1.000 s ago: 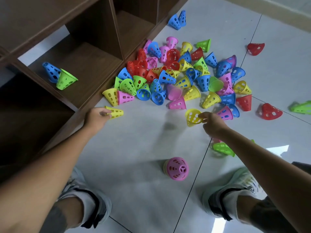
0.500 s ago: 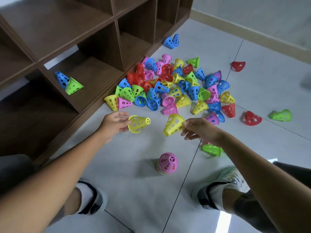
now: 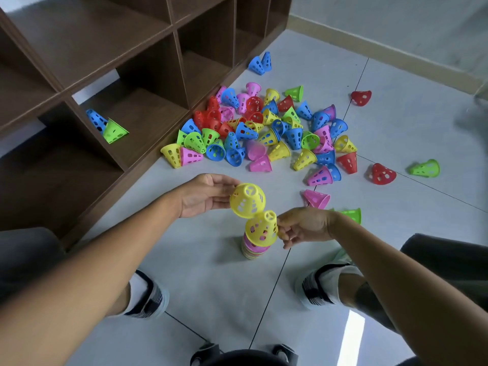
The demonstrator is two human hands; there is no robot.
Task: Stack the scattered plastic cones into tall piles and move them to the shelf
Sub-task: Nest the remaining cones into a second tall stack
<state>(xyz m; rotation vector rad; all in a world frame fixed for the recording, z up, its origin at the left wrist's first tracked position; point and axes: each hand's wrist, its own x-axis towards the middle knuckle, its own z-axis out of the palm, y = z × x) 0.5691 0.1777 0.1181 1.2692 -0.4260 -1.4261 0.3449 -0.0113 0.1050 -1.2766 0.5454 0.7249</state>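
Note:
A short stack of cones [image 3: 254, 250] stands upright on the floor between my feet. My right hand [image 3: 303, 226] pinches a yellow cone [image 3: 261, 229] that sits on top of that stack, over a pink one. My left hand [image 3: 204, 198] holds a second yellow cone [image 3: 247, 200] just above and to the left, its narrow top facing me. A big heap of scattered cones [image 3: 264, 133] in several colours lies beyond my hands. The brown shelf [image 3: 148, 107] is at the left, with a blue cone [image 3: 95, 120] and a green cone [image 3: 114, 131] inside one cell.
Loose cones lie apart from the heap: a pink one [image 3: 316, 198], a green one [image 3: 350, 214] behind my right wrist, red ones [image 3: 381, 174] [image 3: 361, 97], a green one [image 3: 425, 168], two blue ones [image 3: 260, 63] by the shelf. My shoes [image 3: 148, 297] [image 3: 320, 283] flank the stack.
Both hands carried their yellow cones back from the heap to the pink-topped stack. The right one now sits on the stack; the left one hovers just above it.

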